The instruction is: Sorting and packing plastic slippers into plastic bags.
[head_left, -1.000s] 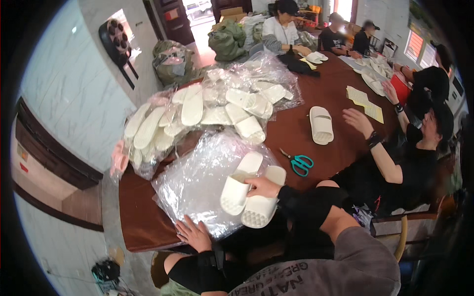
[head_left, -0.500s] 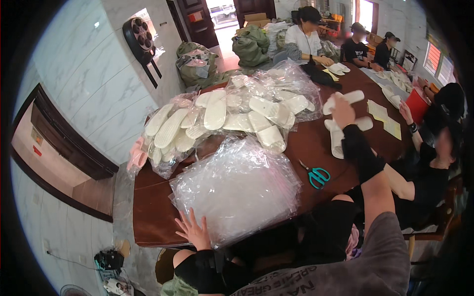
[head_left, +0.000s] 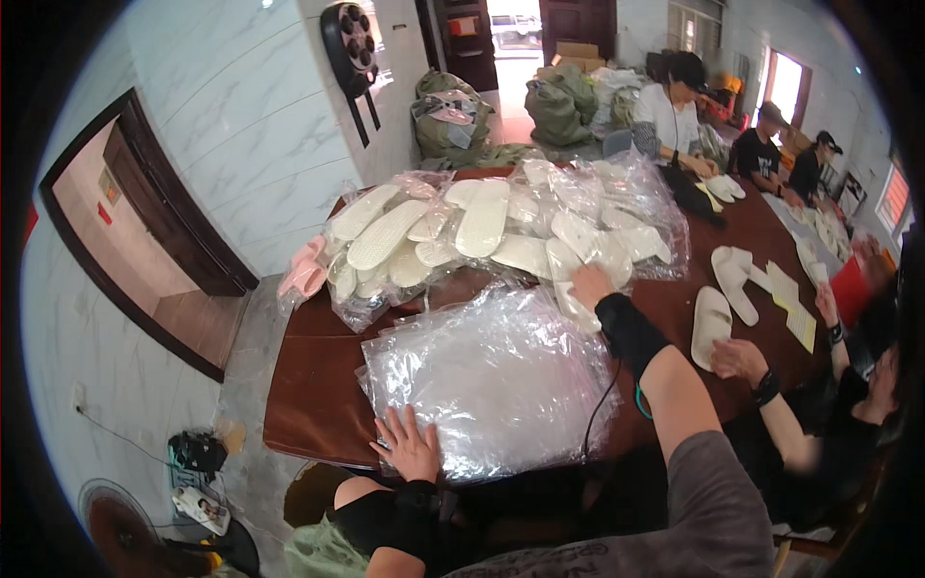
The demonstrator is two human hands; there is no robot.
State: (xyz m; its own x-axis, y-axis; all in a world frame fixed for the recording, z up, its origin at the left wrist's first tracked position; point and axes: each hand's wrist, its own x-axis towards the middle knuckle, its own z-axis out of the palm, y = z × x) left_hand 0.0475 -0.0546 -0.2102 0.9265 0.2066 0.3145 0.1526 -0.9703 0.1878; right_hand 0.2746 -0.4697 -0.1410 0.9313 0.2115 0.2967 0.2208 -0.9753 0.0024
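My left hand (head_left: 408, 445) lies flat with fingers spread on the near left corner of a stack of clear plastic bags (head_left: 487, 380). My right hand (head_left: 592, 285) is at the front of the slipper pile, its fingers curled onto a white slipper (head_left: 575, 308) there. The fingertips are partly hard to make out. White slippers (head_left: 482, 220) in clear bags are heaped behind the bag stack, with a pink pair (head_left: 304, 274) at the left end. Teal scissor handles (head_left: 643, 401) show beside my right forearm, which hides the rest.
To my right, a co-worker's hand (head_left: 740, 360) is at a white slipper (head_left: 712, 323); another white slipper (head_left: 734, 281) and yellow paper sheets (head_left: 790, 306) lie beyond. A thin black cable (head_left: 599, 414) hangs near my right arm. More people sit along the brown table (head_left: 318, 371). Filled green sacks (head_left: 562, 106) stand behind.
My right hand has moved left from the loose slippers to the front of the pile. My left hand stays on the bags. The co-worker's hand has come to a slipper. The view has shifted.
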